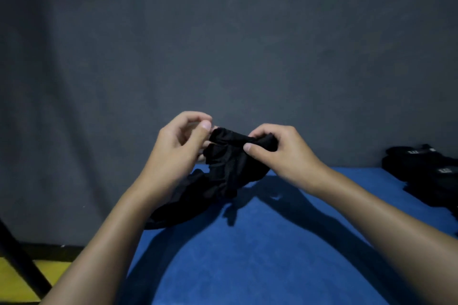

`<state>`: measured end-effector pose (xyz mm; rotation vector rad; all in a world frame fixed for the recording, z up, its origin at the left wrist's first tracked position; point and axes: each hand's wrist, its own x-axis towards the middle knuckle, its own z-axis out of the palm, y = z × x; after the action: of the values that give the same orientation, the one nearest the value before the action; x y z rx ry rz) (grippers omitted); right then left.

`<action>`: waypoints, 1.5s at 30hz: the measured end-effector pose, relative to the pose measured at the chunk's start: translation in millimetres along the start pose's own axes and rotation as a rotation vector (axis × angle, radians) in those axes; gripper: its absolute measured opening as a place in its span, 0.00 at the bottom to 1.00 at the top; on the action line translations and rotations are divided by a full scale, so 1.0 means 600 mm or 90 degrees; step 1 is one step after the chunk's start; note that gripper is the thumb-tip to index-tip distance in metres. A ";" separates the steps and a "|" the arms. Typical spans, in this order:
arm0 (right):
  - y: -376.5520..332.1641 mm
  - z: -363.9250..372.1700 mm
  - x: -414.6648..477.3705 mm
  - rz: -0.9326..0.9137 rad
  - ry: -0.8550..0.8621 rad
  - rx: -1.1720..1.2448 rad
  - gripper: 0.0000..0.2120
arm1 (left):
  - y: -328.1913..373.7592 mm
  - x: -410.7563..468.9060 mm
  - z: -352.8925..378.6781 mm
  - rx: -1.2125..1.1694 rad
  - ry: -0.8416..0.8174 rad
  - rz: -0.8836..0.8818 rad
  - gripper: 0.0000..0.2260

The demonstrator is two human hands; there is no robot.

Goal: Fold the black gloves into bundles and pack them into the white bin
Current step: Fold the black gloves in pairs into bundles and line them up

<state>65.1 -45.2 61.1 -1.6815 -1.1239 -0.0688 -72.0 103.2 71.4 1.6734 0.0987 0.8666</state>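
I hold a bunched black glove (229, 163) up above the far edge of the blue table (260, 242). My right hand (277, 148) pinches its top right end between thumb and fingers. My left hand (181, 141) grips the top left end, fingers curled behind the fabric. The glove's lower part hangs down crumpled toward the table. A second piece of black fabric (178, 205) trails down over the table's left edge beneath my left forearm. The white bin is out of view.
A pile of black gloves with small white labels (426, 173) lies at the table's far right edge. A dark grey wall (223, 44) rises behind the table. At the lower left a black leg (19, 260) crosses a yellow floor patch.
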 end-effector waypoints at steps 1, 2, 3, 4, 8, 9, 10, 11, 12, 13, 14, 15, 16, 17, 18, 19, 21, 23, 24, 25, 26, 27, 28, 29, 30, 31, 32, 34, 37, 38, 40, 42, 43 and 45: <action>-0.001 -0.012 -0.004 0.011 0.016 -0.016 0.05 | 0.005 -0.002 0.007 -0.023 -0.014 -0.052 0.06; 0.000 -0.023 -0.009 0.021 0.035 -0.024 0.05 | 0.010 -0.003 0.016 -0.023 -0.045 -0.092 0.11; 0.001 -0.035 -0.014 0.030 0.051 -0.029 0.06 | 0.011 -0.005 0.027 -0.005 -0.077 -0.117 0.16; 0.001 -0.042 -0.018 0.036 0.063 -0.031 0.06 | 0.010 -0.008 0.036 0.009 -0.100 -0.132 0.20; 0.009 -0.087 -0.047 0.072 0.066 -0.051 0.08 | 0.002 -0.017 0.093 0.028 -0.125 -0.124 0.24; 0.013 -0.097 -0.055 0.088 0.060 -0.049 0.10 | 0.000 -0.013 0.104 0.036 -0.126 -0.123 0.24; 0.019 -0.106 -0.063 0.105 0.059 -0.036 0.12 | -0.001 -0.007 0.113 0.041 -0.124 -0.126 0.23; 0.025 -0.115 -0.068 0.131 0.062 -0.013 0.13 | -0.005 0.001 0.121 0.057 -0.125 -0.124 0.23; 0.034 -0.123 -0.075 0.167 0.057 0.007 0.13 | -0.014 0.011 0.130 0.093 -0.127 -0.119 0.21; 0.042 -0.130 -0.082 0.225 0.034 0.019 0.14 | -0.024 0.018 0.137 0.149 -0.127 -0.114 0.20; 0.052 -0.134 -0.092 0.289 -0.007 0.022 0.15 | -0.037 0.021 0.145 0.208 -0.126 -0.106 0.18; 0.061 -0.139 -0.102 0.336 -0.062 -0.012 0.17 | -0.051 0.020 0.151 0.269 -0.129 -0.086 0.17; 0.075 -0.145 -0.109 0.349 -0.111 -0.090 0.18 | -0.066 0.014 0.154 0.340 -0.135 -0.056 0.16; 0.086 -0.152 -0.114 0.339 -0.139 -0.175 0.20 | -0.077 0.003 0.157 0.424 -0.152 -0.023 0.14; 0.097 -0.158 -0.119 0.313 -0.146 -0.218 0.20 | -0.087 -0.008 0.158 0.498 -0.178 0.007 0.14; 0.104 -0.163 -0.120 0.288 -0.143 -0.214 0.20 | -0.093 -0.018 0.159 0.543 -0.208 0.025 0.13; 0.115 -0.166 -0.121 0.230 -0.163 -0.152 0.19 | -0.095 -0.037 0.160 0.578 -0.262 0.037 0.14; 0.123 -0.157 -0.121 0.196 -0.216 -0.123 0.20 | -0.089 -0.048 0.163 0.620 -0.330 0.031 0.21; 0.127 -0.152 -0.121 0.195 -0.246 -0.124 0.21 | -0.086 -0.053 0.164 0.657 -0.374 0.020 0.25; 0.129 -0.148 -0.123 0.200 -0.274 -0.131 0.23 | -0.087 -0.057 0.163 0.701 -0.417 0.009 0.30; 0.130 -0.146 -0.125 0.209 -0.300 -0.144 0.25 | -0.089 -0.061 0.161 0.742 -0.451 0.006 0.32; 0.130 -0.146 -0.126 0.216 -0.326 -0.163 0.26 | -0.090 -0.064 0.157 0.772 -0.472 0.004 0.33; 0.129 -0.146 -0.128 0.222 -0.350 -0.192 0.28 | -0.090 -0.065 0.154 0.792 -0.483 0.004 0.33; 0.128 -0.146 -0.128 0.223 -0.372 -0.225 0.29 | -0.091 -0.064 0.152 0.804 -0.492 0.000 0.33; 0.127 -0.146 -0.128 0.220 -0.387 -0.259 0.28 | -0.092 -0.063 0.150 0.813 -0.502 -0.010 0.33; 0.127 -0.146 -0.128 0.212 -0.396 -0.286 0.27 | -0.092 -0.062 0.150 0.821 -0.512 -0.022 0.34; 0.129 -0.145 -0.127 0.209 -0.402 -0.310 0.27 | -0.093 -0.061 0.151 0.828 -0.520 -0.031 0.34; 0.132 -0.142 -0.125 0.211 -0.406 -0.337 0.30 | -0.096 -0.061 0.154 0.833 -0.527 -0.035 0.34; 0.133 -0.141 -0.126 0.211 -0.373 -0.289 0.30 | -0.104 -0.059 0.153 0.821 -0.519 -0.028 0.34; 0.133 -0.143 -0.128 0.209 -0.359 -0.272 0.31 | -0.106 -0.059 0.152 0.813 -0.516 -0.025 0.34; 0.136 -0.145 -0.133 0.192 -0.360 -0.286 0.33 | -0.108 -0.061 0.150 0.800 -0.513 -0.019 0.33; 0.139 -0.145 -0.136 0.180 -0.364 -0.320 0.35 | -0.109 -0.061 0.150 0.786 -0.506 -0.015 0.32; 0.138 -0.144 -0.136 0.174 -0.354 -0.320 0.35 | -0.108 -0.062 0.150 0.774 -0.498 -0.008 0.31; 0.135 -0.143 -0.135 0.163 -0.322 -0.299 0.36 | -0.107 -0.062 0.147 0.739 -0.473 0.016 0.28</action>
<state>115.7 -162.3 -4.0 -2.3375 -1.3144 0.2922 -23.5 32.8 -5.8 2.9830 0.0673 0.0741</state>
